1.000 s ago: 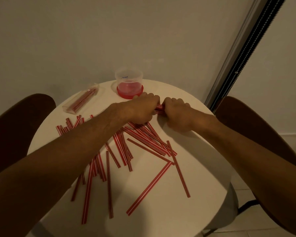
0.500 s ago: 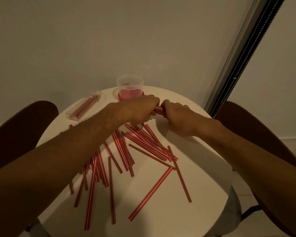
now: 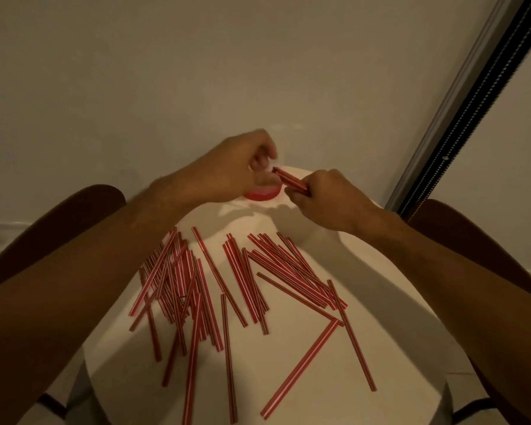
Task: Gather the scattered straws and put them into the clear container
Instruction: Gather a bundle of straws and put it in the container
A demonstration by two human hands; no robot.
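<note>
Several red-and-white striped straws (image 3: 252, 280) lie scattered across the round white table (image 3: 365, 348). My right hand (image 3: 325, 200) is closed around a small bundle of straws (image 3: 290, 180), whose free end points left toward the container. My left hand (image 3: 236, 170) curls over the clear container, hiding most of it; only its red base (image 3: 261, 194) shows at the far edge of the table. The left hand is blurred, and whether it grips the container is unclear.
Dark brown chair backs (image 3: 59, 228) stand to the left and to the right of the table (image 3: 472, 228). A pale wall lies just behind the table. A window frame with a dark strip (image 3: 460, 142) runs diagonally at the upper right.
Both hands have moved away from the pile toward the container. The right hand now carries the bundle alone; the left let go of it and reached over the container. The view has tilted.
</note>
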